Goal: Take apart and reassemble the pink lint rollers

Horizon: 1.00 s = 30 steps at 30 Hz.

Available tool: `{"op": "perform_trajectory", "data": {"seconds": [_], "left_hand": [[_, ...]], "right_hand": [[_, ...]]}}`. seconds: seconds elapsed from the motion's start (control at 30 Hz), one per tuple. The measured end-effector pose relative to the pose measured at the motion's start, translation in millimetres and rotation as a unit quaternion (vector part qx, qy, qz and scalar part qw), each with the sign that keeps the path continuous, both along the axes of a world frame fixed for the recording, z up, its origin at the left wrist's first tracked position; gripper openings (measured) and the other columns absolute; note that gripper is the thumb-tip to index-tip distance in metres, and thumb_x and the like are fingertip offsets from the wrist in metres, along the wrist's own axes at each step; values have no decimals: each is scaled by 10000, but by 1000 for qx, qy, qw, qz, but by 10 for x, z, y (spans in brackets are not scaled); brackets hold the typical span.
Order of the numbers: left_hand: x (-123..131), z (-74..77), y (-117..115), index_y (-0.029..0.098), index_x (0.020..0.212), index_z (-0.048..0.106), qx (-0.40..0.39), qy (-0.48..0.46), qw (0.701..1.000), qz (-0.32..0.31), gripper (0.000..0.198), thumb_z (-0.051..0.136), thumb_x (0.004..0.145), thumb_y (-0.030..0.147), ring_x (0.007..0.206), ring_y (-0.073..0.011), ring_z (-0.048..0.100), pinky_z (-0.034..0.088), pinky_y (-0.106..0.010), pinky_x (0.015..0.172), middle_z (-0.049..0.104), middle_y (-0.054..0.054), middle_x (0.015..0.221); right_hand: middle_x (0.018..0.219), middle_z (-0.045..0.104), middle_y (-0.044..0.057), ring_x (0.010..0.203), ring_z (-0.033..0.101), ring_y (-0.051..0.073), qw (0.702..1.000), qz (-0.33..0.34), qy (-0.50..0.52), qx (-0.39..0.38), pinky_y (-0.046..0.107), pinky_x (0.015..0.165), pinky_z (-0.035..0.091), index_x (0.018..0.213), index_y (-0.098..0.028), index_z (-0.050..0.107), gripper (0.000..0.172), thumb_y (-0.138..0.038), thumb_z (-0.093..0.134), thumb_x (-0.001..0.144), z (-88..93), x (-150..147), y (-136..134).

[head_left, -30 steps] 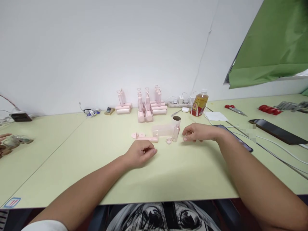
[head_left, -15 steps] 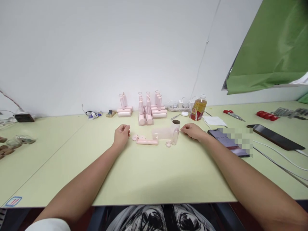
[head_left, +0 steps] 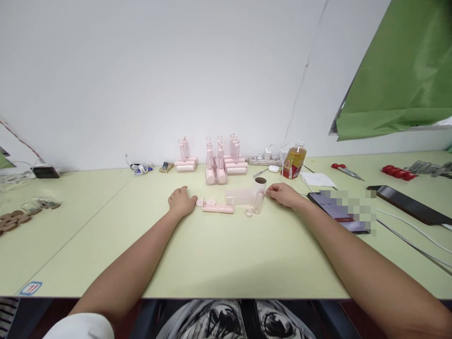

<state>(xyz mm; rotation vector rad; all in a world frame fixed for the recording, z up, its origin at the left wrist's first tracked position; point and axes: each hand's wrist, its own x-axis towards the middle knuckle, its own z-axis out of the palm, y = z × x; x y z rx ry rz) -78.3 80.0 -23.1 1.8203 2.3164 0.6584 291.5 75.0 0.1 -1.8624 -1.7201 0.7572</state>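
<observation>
My left hand (head_left: 181,201) lies palm down on the table, fingers spread and holding nothing, its thumb beside two small pale pink discs (head_left: 211,202). Right of these lies a pink lint roller handle frame (head_left: 218,208). My right hand (head_left: 282,194) rests with its fingers curled together, with nothing visible in them. Its fingertips are close to a clear pinkish tube (head_left: 259,202), which stands upright. A small clear pink cap (head_left: 249,213) is beside the tube. Behind them are a translucent pink sheet-like cover (head_left: 238,196) and a white paper roll (head_left: 260,184) with a brown core.
Several assembled pink lint rollers (head_left: 215,169) stand along the wall. At the right are a drink bottle (head_left: 294,160), a power strip (head_left: 261,161), a phone (head_left: 335,212), a darker phone (head_left: 409,204) and red-handled tools (head_left: 348,171). Cork lids (head_left: 14,220) lie far left.
My left hand has gone from loosely closed to spread flat, its thumb now beside the pink discs. My right hand stays by the clear tube. The view has shifted slightly.
</observation>
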Motion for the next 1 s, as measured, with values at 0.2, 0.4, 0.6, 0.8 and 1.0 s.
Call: {"op": "perform_trajectory", "data": {"seconds": [0.2, 0.4, 0.6, 0.8, 1.0], "left_hand": [[-6, 6, -22, 162, 1289, 546, -50, 84, 995, -30, 529, 445, 837, 417, 1292, -340, 453, 332, -463, 1048, 505, -182, 1392], [-25, 18, -9, 203, 1291, 560, -61, 95, 993, -34, 535, 443, 836, 457, 1300, -334, 447, 329, -453, 1055, 503, -152, 1404], [-17, 33, -26, 240, 1288, 568, -64, 94, 993, -38, 525, 450, 827, 463, 1307, -330, 439, 321, -456, 1063, 499, -126, 1413], [-13, 50, -37, 243, 1283, 568, -71, 95, 992, -44, 511, 435, 836, 452, 1307, -334, 437, 322, -471, 1062, 498, -125, 1415], [-14, 51, -39, 246, 1288, 565, -69, 97, 992, -47, 510, 426, 841, 449, 1311, -333, 435, 323, -470, 1063, 495, -120, 1422]], "right_hand": [[490, 476, -46, 409, 372, 77, 1000, -2, -1, -5, 220, 438, 273, 825, -149, 657, 171, -308, 595, 823, 13, -11, -9], [510, 488, -45, 415, 364, 74, 1000, -6, -4, -7, 221, 441, 275, 863, -151, 669, 190, -324, 603, 823, 19, -11, -19], [501, 479, -47, 416, 367, 75, 1000, -4, -10, -3, 219, 448, 282, 858, -154, 669, 181, -318, 603, 824, 15, -7, -13], [488, 475, -49, 415, 380, 82, 1000, -5, -11, -2, 220, 455, 293, 858, -159, 670, 161, -298, 594, 829, 7, -6, -2], [468, 454, -54, 406, 368, 80, 1000, -1, -12, -3, 220, 455, 288, 855, -157, 671, 155, -286, 588, 835, 16, -23, 0]]}}
